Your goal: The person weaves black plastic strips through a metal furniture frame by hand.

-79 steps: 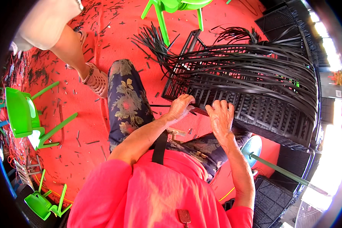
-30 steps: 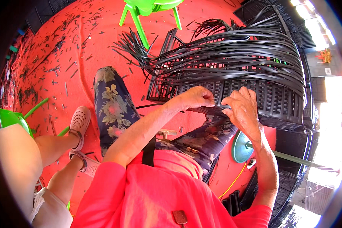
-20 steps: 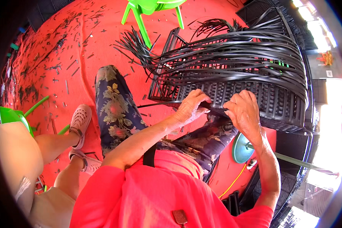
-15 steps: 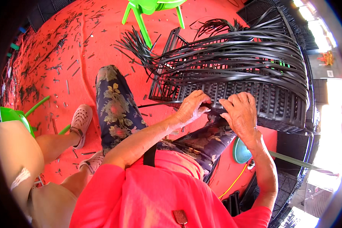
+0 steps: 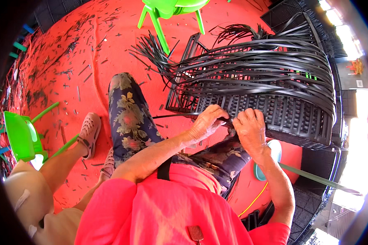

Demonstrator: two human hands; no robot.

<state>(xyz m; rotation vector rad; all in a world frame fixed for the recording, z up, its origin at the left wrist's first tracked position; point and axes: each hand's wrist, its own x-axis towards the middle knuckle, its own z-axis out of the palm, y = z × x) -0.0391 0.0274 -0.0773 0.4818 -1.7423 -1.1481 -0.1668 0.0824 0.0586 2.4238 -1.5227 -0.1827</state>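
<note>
A black woven plastic piece (image 5: 296, 124), box-like with a slatted frame, lies in front of me to the right. Long loose black strips (image 5: 249, 61) drape across its top. My left hand (image 5: 209, 123) is closed in a pinch at its near edge, on a black plastic strip (image 5: 173, 116) whose tail runs out to the left over my knee. Close beside it, my right hand (image 5: 250, 130) has its fingers bent down against the same edge. The tips of the right fingers are hidden, and what they grip does not show.
Strip offcuts litter the red floor covering (image 5: 81, 53). A green plastic chair (image 5: 167, 10) stands ahead, another green chair (image 5: 20, 136) at left. A person's bare leg in a pink clog (image 5: 90, 130) is beside me. A teal round object (image 5: 268, 161) lies below my right hand.
My right hand has moved left and slightly down, nearer my left hand, its fingers more bent. The whole view has shifted slightly, showing more of the left chair.
</note>
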